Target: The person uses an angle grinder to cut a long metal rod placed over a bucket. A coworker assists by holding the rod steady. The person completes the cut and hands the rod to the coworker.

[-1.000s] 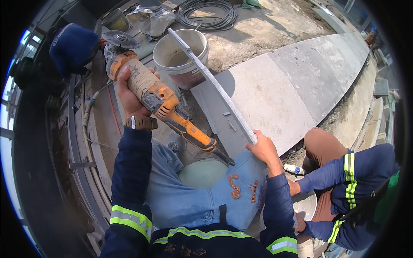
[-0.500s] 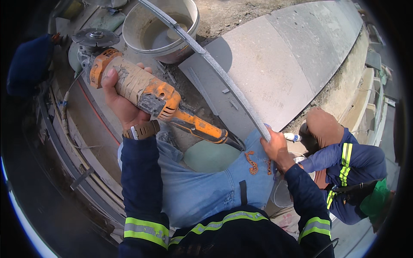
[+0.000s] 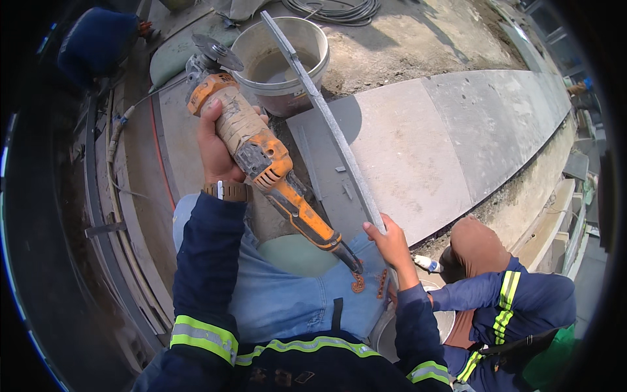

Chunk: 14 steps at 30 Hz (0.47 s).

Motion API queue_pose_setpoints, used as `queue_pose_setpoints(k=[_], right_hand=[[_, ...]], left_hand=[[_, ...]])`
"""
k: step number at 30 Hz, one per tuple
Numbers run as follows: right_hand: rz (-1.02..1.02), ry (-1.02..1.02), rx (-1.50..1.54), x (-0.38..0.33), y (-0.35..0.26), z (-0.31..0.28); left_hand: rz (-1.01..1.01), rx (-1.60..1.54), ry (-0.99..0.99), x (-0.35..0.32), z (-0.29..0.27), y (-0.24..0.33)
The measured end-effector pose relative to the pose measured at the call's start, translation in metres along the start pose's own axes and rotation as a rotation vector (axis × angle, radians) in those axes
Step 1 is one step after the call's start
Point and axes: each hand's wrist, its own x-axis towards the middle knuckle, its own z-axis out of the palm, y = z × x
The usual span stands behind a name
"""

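Note:
My left hand (image 3: 219, 149) is wrapped around the taped body of an orange angle grinder (image 3: 277, 160). Its cutting disc (image 3: 217, 52) points away at the far end, and its tail hangs over my jeans (image 3: 281, 294). A long, thin grey strip (image 3: 339, 140), apparently stone or tile, is gripped near its close end by my right hand (image 3: 393, 247). From there the strip slants up and away to the left, its far end in front of the bucket. Grinder and strip are apart; I cannot tell whether the disc spins.
Behind the strip stands a white bucket (image 3: 320, 68) holding murky liquid. Large grey slabs (image 3: 398, 134) stretch off to the right. Close on my right sits another person (image 3: 483, 294) in a dark blue sleeve. A red cord (image 3: 157, 147) runs along planks at left; a cable coil (image 3: 346, 12) lies farther back.
The view has shifted. In it, the grinder sits farther right and steeper, and the strip's far end has come into sight. My right hand appears lower and farther left. Both holds are kept.

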Motion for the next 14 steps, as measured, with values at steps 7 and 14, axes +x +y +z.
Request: queue_pose_setpoints(k=[7, 14], right_hand=[[-0.483, 0.604, -0.129, -0.005, -0.067, -0.003], [-0.468, 0.052, 0.405, -0.005, -0.167, 0.023]], left_hand=[[-0.055, 0.039, 0.038, 0.001, -0.001, -0.007], [-0.007, 0.104, 0.054, 0.011, -0.023, -0.007]])
